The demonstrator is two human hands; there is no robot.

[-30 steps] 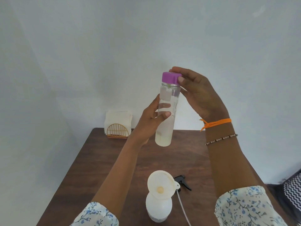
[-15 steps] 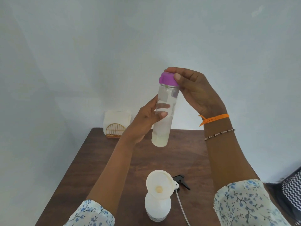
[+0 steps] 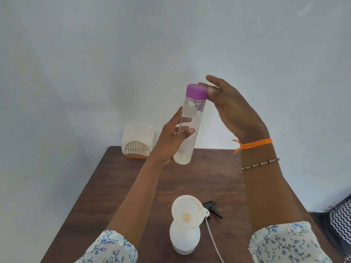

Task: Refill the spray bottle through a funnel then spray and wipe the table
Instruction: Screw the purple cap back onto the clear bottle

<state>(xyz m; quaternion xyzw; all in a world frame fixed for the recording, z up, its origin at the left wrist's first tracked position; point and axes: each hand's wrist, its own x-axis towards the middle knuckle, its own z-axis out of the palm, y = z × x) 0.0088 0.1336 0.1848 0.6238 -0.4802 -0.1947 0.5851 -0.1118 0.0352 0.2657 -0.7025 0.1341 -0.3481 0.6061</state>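
Looking down from the head camera, I see a dark wooden table (image 3: 117, 188) against a pale wall, running from the near edge to the far corner. My left hand (image 3: 171, 141) is raised above the far part of it, fingers and thumb wrapped round the middle of a clear bottle (image 3: 190, 130) held nearly upright, with a little pale liquid in its bottom. My right hand (image 3: 231, 111) sits at the bottle's top, fingers spread fairly straight, thumb and a fingertip touching the side of the purple cap (image 3: 196, 93); I cannot tell whether it truly pinches the cap. Near me stands the white spray bottle (image 3: 185, 238), with a white funnel (image 3: 188, 210) seated in its neck. Just right of it lies the black spray trigger (image 3: 212, 207) with its tube. At the far left corner a gold napkin holder (image 3: 137, 149) holds white napkins (image 3: 137, 133).
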